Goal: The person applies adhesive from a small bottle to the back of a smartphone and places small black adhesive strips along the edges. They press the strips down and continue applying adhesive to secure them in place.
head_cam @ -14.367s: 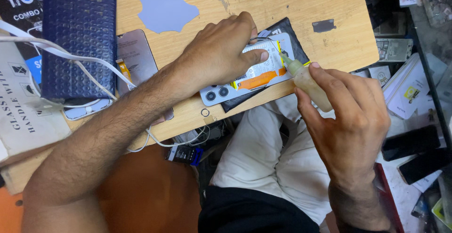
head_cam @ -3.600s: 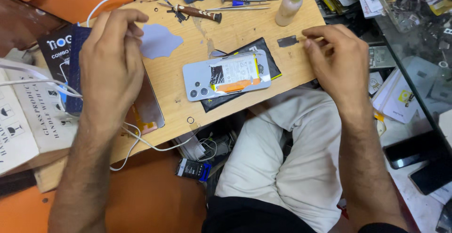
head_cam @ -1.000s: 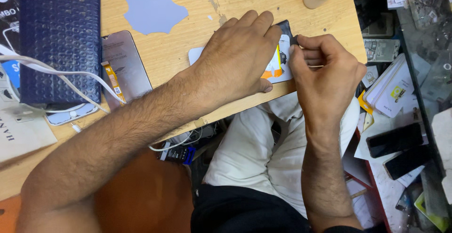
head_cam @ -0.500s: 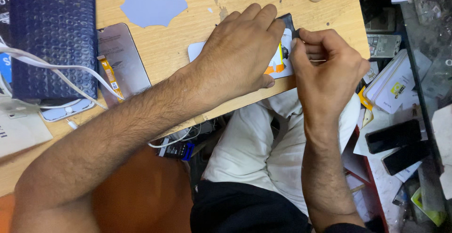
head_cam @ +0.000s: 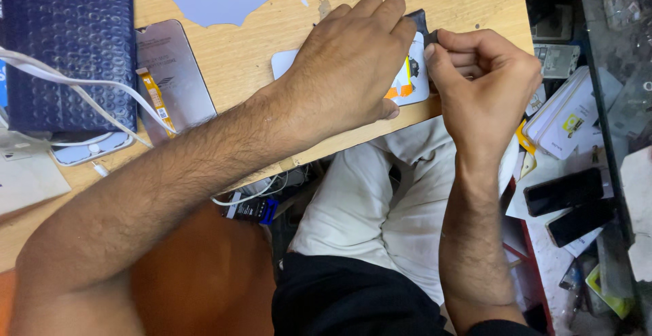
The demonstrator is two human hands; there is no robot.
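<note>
Wooden worktop carries the opened phone, which lies at the near right edge. I read the left hand as a clamp: palm flat, fingers pressed together over the phone's back so the body cannot slide. The right hand sits just beside its right end, thumb and forefinger pinching a small dark piece at the far corner (I cannot tell what it is). Pinch grip suits a thin part. Count, as visible: one phone under hand, one grey screen panel with an orange flex at left, one blue padded pouch far left, two white cables crossing it, two dark phones at right off the worktop
</note>
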